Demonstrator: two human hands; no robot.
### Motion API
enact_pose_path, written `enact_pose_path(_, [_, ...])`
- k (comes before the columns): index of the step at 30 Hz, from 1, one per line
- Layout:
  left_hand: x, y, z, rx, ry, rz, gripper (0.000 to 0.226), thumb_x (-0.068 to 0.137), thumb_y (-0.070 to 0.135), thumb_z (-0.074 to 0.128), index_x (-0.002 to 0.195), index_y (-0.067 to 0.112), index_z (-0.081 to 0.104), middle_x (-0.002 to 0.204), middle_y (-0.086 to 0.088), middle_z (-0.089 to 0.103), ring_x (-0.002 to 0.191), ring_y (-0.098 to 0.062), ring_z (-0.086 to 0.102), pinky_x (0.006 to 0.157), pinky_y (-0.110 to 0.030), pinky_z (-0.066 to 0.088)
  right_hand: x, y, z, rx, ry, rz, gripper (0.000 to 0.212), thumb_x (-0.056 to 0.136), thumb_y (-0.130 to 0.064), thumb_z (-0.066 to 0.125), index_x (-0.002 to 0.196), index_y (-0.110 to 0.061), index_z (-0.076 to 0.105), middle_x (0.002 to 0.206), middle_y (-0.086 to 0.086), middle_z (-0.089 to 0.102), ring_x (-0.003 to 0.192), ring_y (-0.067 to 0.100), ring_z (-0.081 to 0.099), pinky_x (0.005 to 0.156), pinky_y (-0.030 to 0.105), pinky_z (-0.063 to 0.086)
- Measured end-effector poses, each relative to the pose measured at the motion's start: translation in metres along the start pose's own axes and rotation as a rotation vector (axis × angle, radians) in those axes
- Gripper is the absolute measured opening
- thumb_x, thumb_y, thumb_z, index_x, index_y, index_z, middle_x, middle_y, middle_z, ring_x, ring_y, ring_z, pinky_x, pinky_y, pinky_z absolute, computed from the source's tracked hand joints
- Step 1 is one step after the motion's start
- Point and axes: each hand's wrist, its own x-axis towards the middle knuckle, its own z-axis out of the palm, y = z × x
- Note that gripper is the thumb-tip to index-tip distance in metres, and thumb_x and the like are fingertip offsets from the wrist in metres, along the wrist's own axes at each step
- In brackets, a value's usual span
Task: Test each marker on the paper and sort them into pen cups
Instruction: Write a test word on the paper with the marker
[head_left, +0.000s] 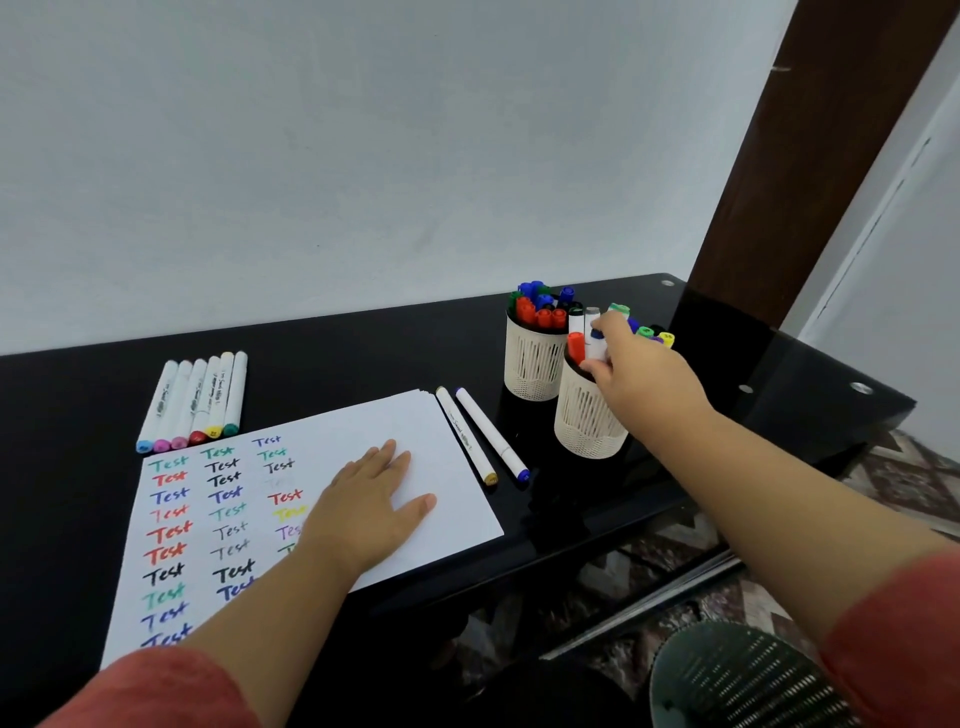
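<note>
Standing upright in the near cup (589, 415), a marker (596, 345) is seemingly pinched by the right hand (641, 379), nearer than the flat left hand (371, 501).

Soft, even daylight; we see a wide-angle view with bent edges.

We find the light diffuse and fairly bright, the wall (363, 145) a flat pale grey with no hard shadows. We see only faint shadow under the left hand (371, 499) on the paper (447, 431). The glossy black table (322, 358) gives us dim reflections of the pen cups (535, 364) and a pale sheen along its far right edge. Straight lines bow toward the borders, so the brown post (810, 156) leans. We judge the centre reasonably sharp, while the sleeves and the basket (737, 680) at the bottom look soft and slightly smeared.
</note>
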Motion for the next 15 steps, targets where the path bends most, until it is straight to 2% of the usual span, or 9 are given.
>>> enact_pose_path(7, [0.0,0.0,0.002,-0.016,0.008,-0.013,0.066,0.095,0.057,0.029,0.151,0.027,0.011,0.158,0.011,-0.002,0.145,-0.01,0.0,0.116,-0.03,0.004,0.004,0.001,-0.001,0.015,0.018,-0.013,0.03,0.1,-0.029,0.043,0.125,-0.013,0.043,0.101,0.009,0.063,0.085,0.025,0.057,0.069,0.034,0.046])
enact_pose_path(10, [-0.001,0.0,0.003,0.002,0.009,-0.02,0.066,0.095,0.057,0.029,0.151,0.027,0.012,0.158,0.011,-0.001,0.145,-0.011,0.001,0.116,-0.03,0.005,0.004,0.0,-0.003,0.004,0.031,-0.019,0.029,0.1,-0.03,0.044,0.123,-0.013,0.046,0.108,0.008,0.062,0.088,0.023,0.057,0.069,0.031,0.044])
enact_pose_path(13, [-0.002,0.002,0.003,0.056,0.002,-0.014,0.066,0.095,0.057,0.026,0.151,0.025,0.01,0.158,0.008,-0.001,0.145,-0.012,0.001,0.116,-0.03,0.006,0.002,-0.002,-0.009,0.013,0.054,-0.04,0.034,0.099,-0.031,0.044,0.129,-0.015,0.047,0.12,0.007,0.056,0.104,0.024,0.057,0.079,0.034,0.046])
enact_pose_path(15, [-0.002,0.004,0.001,0.083,-0.015,-0.01,0.066,0.096,0.056,0.024,0.151,0.024,0.009,0.158,0.007,-0.002,0.145,-0.013,0.001,0.116,-0.03,0.006,-0.001,-0.005,-0.014,0.021,0.087,-0.077,0.033,0.099,-0.031,0.045,0.128,-0.015,0.05,0.121,0.006,0.054,0.107,0.024,0.054,0.083,0.035,0.047])
